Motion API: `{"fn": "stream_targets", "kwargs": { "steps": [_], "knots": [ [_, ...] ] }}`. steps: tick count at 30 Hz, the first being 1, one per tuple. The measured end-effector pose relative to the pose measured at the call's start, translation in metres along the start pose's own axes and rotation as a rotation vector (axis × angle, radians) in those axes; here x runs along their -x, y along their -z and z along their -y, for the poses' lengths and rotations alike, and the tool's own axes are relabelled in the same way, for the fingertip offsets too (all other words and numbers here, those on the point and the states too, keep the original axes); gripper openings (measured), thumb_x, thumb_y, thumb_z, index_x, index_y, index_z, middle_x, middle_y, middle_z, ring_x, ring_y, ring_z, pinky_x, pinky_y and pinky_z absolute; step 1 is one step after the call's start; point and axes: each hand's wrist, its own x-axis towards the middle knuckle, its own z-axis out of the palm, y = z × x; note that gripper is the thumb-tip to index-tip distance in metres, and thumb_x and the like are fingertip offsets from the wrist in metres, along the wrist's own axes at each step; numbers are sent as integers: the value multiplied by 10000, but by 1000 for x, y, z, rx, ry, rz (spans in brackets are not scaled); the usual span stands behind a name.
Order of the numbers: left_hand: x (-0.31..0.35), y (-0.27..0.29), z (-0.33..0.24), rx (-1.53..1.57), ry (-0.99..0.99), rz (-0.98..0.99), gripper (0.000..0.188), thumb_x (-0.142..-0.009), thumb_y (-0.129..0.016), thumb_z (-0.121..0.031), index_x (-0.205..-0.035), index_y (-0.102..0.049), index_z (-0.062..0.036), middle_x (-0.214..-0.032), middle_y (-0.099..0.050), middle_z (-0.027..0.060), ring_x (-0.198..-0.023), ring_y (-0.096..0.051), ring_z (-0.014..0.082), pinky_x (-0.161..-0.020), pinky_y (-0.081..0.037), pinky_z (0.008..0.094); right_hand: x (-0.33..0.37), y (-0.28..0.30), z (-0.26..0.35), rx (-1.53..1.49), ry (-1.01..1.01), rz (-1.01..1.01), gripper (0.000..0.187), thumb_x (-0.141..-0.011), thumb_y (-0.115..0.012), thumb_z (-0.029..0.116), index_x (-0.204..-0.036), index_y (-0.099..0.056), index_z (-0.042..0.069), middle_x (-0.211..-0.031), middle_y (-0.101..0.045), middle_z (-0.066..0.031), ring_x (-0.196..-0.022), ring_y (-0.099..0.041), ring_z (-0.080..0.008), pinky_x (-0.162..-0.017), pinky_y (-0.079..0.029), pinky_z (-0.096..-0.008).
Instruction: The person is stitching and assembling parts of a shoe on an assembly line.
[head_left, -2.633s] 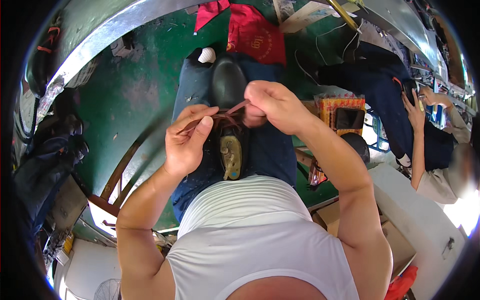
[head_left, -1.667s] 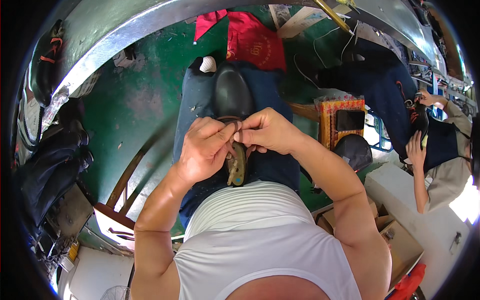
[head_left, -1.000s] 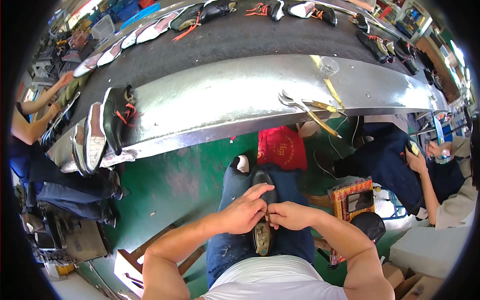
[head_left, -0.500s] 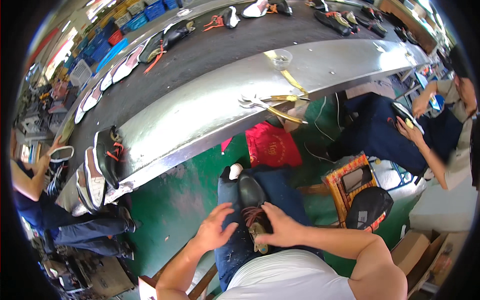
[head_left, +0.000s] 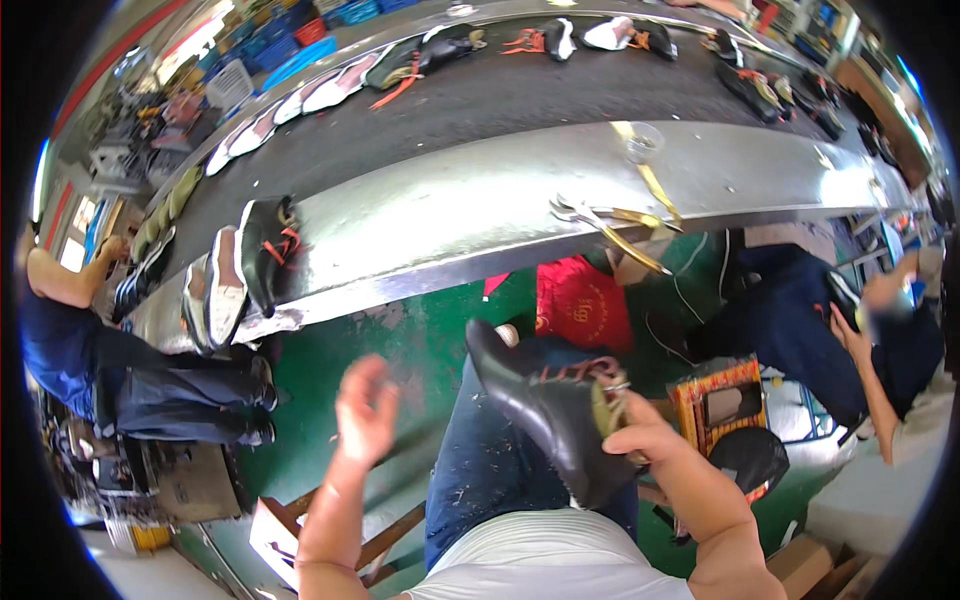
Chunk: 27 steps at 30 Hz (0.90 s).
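My right hand (head_left: 643, 432) grips a black leather ankle boot (head_left: 550, 425) by its collar, thumb on the outside, above my right thigh. Reddish laces (head_left: 580, 370) run across its front, and an olive lining shows at the opening. The boot lies tilted on its side, toe pointing away and to the left. Off to the left of my knee, my left hand (head_left: 365, 408) is raised with nothing in it. Its fingers are apart and slightly blurred. Pliers with yellow handles (head_left: 635, 245) rest on the metal ledge (head_left: 430, 215) ahead of me.
A black boot with orange laces (head_left: 262, 260) stands on the ledge at left beside pale shoes (head_left: 226, 290). More shoes line the dark belt (head_left: 480, 100). A clear plastic cup (head_left: 643, 145) is beyond the pliers. Co-workers sit at left and right. A red bag (head_left: 585, 305) lies below the ledge.
My right hand has taken the boot by its collar and tilted it sideways. My left hand has moved away to the left and forward. The view has shifted, moving the bench rightward.
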Motion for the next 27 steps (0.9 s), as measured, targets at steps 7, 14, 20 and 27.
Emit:
{"fn": "stream_targets", "kwargs": {
  "steps": [7,14,20,27],
  "knots": [
    [-149,118,34,-611,-241,-648,540,-868,-707,-137,-1331,-485,29,-1369,-498,236,-1274,-472,404,-1070,-382,454,-128,-49,159,62,190,-39,504,-763,-663,111,-1243,-558,4,-1108,-668,-139,-951,-690,-245,-888,-556,-389],
    [-255,69,1,-559,-228,-202,465,-837,-720,-175,-1232,-578,23,-1412,-476,233,-1325,-433,400,-1109,-364,450,-352,-4,281,397,392,-362,202,-781,-724,128,-942,-637,42,-929,-665,-88,-811,-664,-201,-711,-541,-339],
    [-374,31,29,-402,112,-117,545,-865,-694,-309,-1289,-576,12,-1316,-585,218,-1225,-566,353,-1027,-454,389,-431,54,315,1533,698,-750,639,-767,-755,253,-1263,-495,-55,-1007,-659,-217,-1017,-653,-381,-916,-504,-451],
    [-495,11,81,-382,311,-235,645,-884,-667,-362,-1372,-512,30,-1361,-565,243,-1262,-555,350,-1040,-450,390,-270,-15,228,2013,726,-303,628,-916,-632,269,-1392,-411,-76,-1393,-474,-315,-1315,-452,-450,-1094,-371,-471]
  ]
}}
